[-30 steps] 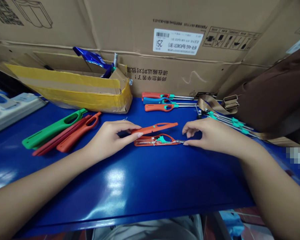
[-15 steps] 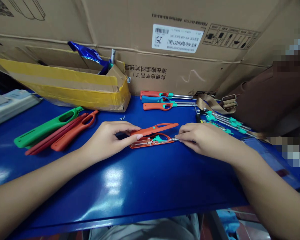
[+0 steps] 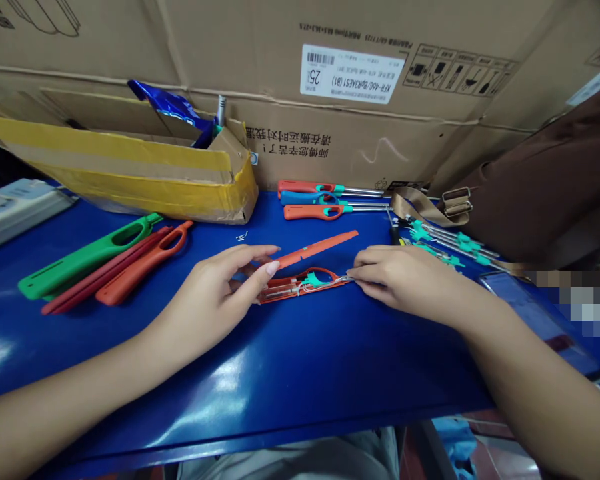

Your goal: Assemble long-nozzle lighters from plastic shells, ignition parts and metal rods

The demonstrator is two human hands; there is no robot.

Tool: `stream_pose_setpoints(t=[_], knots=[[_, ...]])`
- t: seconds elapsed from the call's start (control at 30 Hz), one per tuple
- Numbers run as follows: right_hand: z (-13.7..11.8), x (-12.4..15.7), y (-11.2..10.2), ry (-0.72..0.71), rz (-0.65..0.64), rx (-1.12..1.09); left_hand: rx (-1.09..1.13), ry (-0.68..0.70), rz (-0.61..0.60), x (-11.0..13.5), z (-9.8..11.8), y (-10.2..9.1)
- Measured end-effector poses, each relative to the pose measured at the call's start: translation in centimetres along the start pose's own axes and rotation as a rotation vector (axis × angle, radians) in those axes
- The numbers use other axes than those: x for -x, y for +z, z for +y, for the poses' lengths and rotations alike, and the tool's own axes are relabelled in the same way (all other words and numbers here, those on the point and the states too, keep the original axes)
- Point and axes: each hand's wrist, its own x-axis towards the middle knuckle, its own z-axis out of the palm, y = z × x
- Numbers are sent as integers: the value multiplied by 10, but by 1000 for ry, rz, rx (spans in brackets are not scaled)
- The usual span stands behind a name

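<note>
Between thumb and fingers my left hand (image 3: pixel 230 277) grips an orange lighter shell half (image 3: pixel 320 250), held tilted above its mate. That mate, an opened orange gas lighter body (image 3: pixel 307 288), lies on the blue table with a teal trigger (image 3: pixel 316 280), white wires and a clear tank showing inside. My right hand (image 3: pixel 390 270) is closed, its fingertips pinching the metal tube (image 3: pixel 347 279) at the lighter's right end. Most of the tube is hidden by that hand.
Finished-looking lighters (image 3: pixel 315 212) lie at the back. Green, red and orange shells (image 3: pixel 125 267) rest at left near a yellow-taped carton (image 3: pixel 180 180). Tiny screws (image 3: pixel 241 236) lie behind my left hand. Metal tubes with teal parts (image 3: pixel 460 243) and a brown strap (image 3: pixel 415 207) are at right.
My left hand has lifted and turned the upper shell half away from the lighter body, so it now shows edge-on. My right hand stays at the tube.
</note>
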Motion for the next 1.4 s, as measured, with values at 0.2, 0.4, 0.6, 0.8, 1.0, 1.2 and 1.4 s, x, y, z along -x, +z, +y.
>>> stream_pose_setpoints(t=[0.2, 0.4, 0.6, 0.8, 1.0, 1.2, 1.4], knots=[[-1, -1, -1, -7, -3, 5, 227, -131, -40, 1, 0, 7], [-4, -1, -1, 3, -21, 31, 269, -250, -47, -1, 5, 8], [-13, -2, -2, -17, -38, 116, 320, -312, -38, -5, 3, 7], [-23, -6, -1, -26, -95, 218, 314, -309, -52, -7, 6, 3], [-10, -3, 2, 18, -31, 39, 158, -202, -87, -14, 9, -10], [10, -7, 5, 91, -17, -351, -16, -89, -110, -20, -2, -19], [19, -11, 10, 63, 12, -539, -51, 2, -177, -20, -3, -24]])
